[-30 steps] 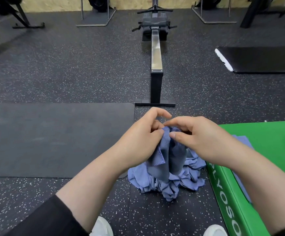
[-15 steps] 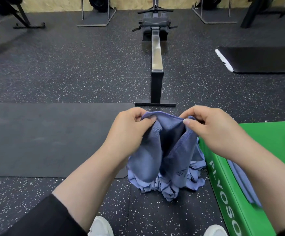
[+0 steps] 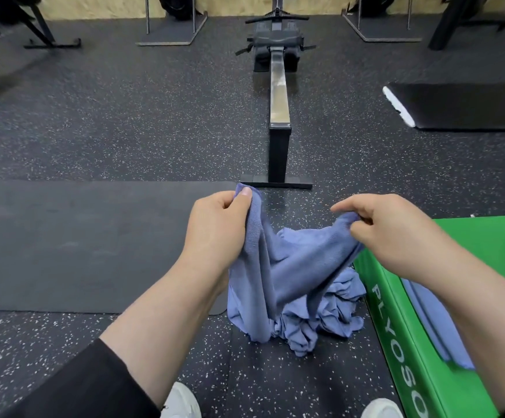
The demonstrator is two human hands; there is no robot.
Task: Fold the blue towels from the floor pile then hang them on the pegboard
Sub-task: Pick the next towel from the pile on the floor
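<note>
Gym floor (image 3: 124,122) (towel (image 3: 293,267) in hands)

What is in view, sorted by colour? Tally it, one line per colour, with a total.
Blue: 3 – held towel, floor pile, towel on the box; how many towels the pile holds cannot be told
Green: 1 – plyo box
Black: 2 – floor mats
White: 2 – shoes
Total: 8
</note>
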